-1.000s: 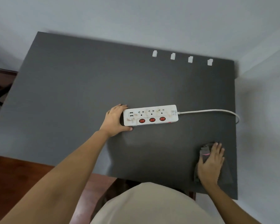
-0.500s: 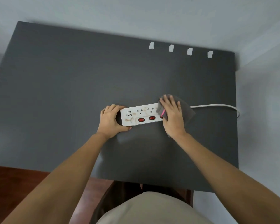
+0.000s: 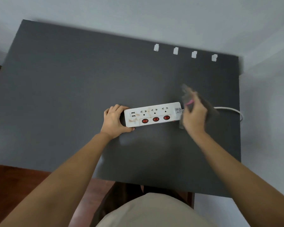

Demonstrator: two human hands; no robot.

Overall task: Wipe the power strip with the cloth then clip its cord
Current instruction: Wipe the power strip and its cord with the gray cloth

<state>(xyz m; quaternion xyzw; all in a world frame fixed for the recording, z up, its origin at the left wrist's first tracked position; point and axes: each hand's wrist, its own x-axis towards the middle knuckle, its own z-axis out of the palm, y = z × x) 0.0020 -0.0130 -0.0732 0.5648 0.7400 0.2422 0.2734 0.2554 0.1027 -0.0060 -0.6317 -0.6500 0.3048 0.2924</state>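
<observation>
Since half a second ago: my right hand and gripped cloth slid off power strip, past cord end.
Left hand: wrapped around strip's near end on surface.
Risk: stains remain; blurred, fast swipe may skip them.

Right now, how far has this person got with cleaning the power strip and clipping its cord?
Early days. Done: little, since brownish smudges show around the sockets of the power strip. In hand: the left hand braces the strip's end while the right hand holds the grey cloth, blurred with motion, at the cord end. Left: the rest of the wiping, then the cord, which lies loose, far from the four white clips.
</observation>
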